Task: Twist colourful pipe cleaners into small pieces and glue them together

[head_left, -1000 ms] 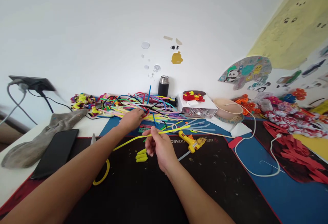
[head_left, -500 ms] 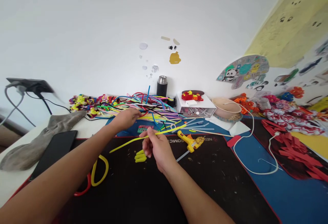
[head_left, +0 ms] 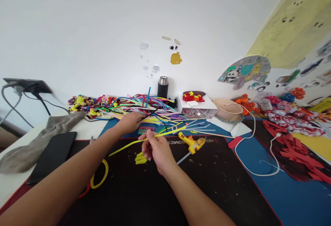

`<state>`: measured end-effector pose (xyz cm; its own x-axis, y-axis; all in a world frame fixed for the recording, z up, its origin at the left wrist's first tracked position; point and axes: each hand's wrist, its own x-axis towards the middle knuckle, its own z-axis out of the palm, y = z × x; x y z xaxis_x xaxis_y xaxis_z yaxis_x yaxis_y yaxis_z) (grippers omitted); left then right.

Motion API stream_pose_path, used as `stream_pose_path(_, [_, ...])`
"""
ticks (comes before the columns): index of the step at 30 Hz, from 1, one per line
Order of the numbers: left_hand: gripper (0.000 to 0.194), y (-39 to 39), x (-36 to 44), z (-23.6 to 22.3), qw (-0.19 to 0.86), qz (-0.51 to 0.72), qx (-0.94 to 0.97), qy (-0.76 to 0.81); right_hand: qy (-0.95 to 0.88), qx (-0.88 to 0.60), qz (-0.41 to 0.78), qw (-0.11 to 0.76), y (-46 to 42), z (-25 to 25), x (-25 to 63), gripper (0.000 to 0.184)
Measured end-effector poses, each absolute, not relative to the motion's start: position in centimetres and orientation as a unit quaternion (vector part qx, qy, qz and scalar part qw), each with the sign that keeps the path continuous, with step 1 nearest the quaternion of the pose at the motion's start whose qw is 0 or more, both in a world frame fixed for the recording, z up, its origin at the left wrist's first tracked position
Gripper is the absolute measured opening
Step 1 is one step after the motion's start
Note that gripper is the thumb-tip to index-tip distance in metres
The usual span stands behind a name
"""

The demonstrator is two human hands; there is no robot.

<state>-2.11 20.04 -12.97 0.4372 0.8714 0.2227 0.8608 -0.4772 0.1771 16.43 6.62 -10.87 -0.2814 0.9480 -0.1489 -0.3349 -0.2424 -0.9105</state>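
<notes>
My right hand (head_left: 156, 150) pinches a long yellow pipe cleaner (head_left: 124, 147) between thumb and fingers, above the black mat. Farther back, my left hand (head_left: 131, 122) reaches to the front of a heap of many-coloured pipe cleaners (head_left: 134, 107). Its fingers look closed, with a black pipe cleaner (head_left: 160, 122) at their tips; what they grip is partly hidden. Under my right hand lie short folded yellow pieces (head_left: 140, 158). To its right rests a yellow glue gun (head_left: 192, 143) with a clear glue stick. Scissors (head_left: 103, 176) with red and yellow handles lie partly under my left forearm.
A black flask (head_left: 162, 88), a white box (head_left: 198, 109) and a beige bowl (head_left: 227, 109) stand along the wall. A white cable (head_left: 254, 143) loops at the right, near red strips (head_left: 297, 153). At the left lie a dark phone or tablet (head_left: 53, 155) and a grey cloth pouch (head_left: 42, 140).
My left hand has moved slightly right and lower at the front of the heap, and black strands there have shifted. My right hand still holds the yellow pipe cleaner, nearly unmoved.
</notes>
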Motion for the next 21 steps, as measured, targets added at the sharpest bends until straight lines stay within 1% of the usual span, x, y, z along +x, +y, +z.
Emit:
stream_pose_path(6, [0.035,18.5,-1.6,-13.0,0.012,0.115,0.871,0.477,-0.416,-0.381,0.687,0.457,6.5,-10.7,16.3,0.065])
stream_pose_path(13, [0.027,18.1,-0.9,-12.0,-0.017,0.095,0.855,0.51,-0.427,-0.381,0.681,0.457,6.6,-11.1,16.3,0.064])
stream_pose_path(17, [0.032,18.6,-0.1,-11.7,-0.026,0.098,0.833,0.543,-0.43,-0.386,0.683,0.447,6.5,-11.0,16.3,0.063])
stream_pose_path(21, [0.033,19.3,0.8,-11.5,-0.037,0.127,0.81,0.572,-0.431,-0.388,0.682,0.446,6.4,-10.8,16.3,0.065])
